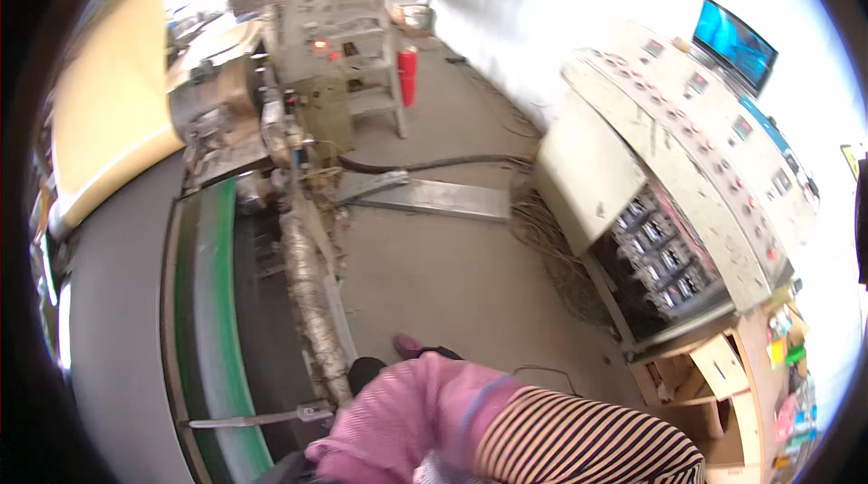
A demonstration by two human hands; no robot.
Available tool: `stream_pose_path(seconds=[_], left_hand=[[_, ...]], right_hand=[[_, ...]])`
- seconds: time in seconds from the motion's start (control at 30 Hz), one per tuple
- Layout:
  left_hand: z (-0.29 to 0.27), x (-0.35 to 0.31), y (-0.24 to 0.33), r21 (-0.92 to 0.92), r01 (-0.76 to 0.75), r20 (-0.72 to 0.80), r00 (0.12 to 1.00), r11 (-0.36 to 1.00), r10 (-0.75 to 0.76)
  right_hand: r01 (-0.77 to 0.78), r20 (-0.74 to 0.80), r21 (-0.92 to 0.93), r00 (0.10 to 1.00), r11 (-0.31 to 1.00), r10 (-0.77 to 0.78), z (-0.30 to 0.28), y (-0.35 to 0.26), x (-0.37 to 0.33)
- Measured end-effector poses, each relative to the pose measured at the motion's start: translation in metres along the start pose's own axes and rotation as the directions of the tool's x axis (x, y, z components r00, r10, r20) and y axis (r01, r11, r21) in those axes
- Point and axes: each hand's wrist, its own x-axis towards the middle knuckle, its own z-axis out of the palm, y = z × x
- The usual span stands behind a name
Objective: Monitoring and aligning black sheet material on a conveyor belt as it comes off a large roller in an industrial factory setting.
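Note:
My right arm bends across the lower edge in a black-and-cream striped sleeve [588,434], with a pink sleeve cover [384,412] over the forearm. At the cover's end, a dark grey patch [291,469] may be my right hand; its fingers are not visible. It is nearest to a long machine bed with a green-edged roller [217,303] and a flat metal bar [244,421] across it. My left hand is out of the picture. A pink shoe [409,346] shows beyond my arm.
A wide cream sheet [117,86] hangs at the left. A metal channel [434,197] and a dark hose [434,162] cross the floor. On the right stands an open control cabinet [669,258] below a monitor [737,41]. Farther back are steps [375,104] and a red cylinder [408,77].

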Motion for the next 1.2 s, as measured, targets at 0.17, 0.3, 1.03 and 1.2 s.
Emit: stream_pose_path(seconds=[0.17, 0.3, 1.03, 1.2], left_hand=[[-0.044, -0.012, 0.018, 0.236, -0.180, 0.070, 0.983, 0.955, 0.168], [0.012, 0.036, 0.103, 0.615, -0.130, 0.141, 0.989, 0.778, 0.053], [-0.179, -0.085, -0.133, 0.591, 0.673, -0.459, 0.734, 0.446, -0.500], [-0.148, -0.044, -0.102, 0.595, 0.608, -0.429, 0.794, 0.526, -0.431]], right_hand=[[0.070, 0.267, 0.165, 0.957, 0.984, -0.113, -0.055, 0.114, -0.010], [-0.609, -0.058, 0.170, 0.779, 0.775, 0.624, -0.093, 0.142, -0.052], [-0.890, -0.280, 0.375, 0.159, 0.260, 0.947, -0.128, 0.296, -0.131], [-0.844, -0.315, 0.438, 0.179, 0.310, 0.932, -0.127, 0.301, -0.143]])
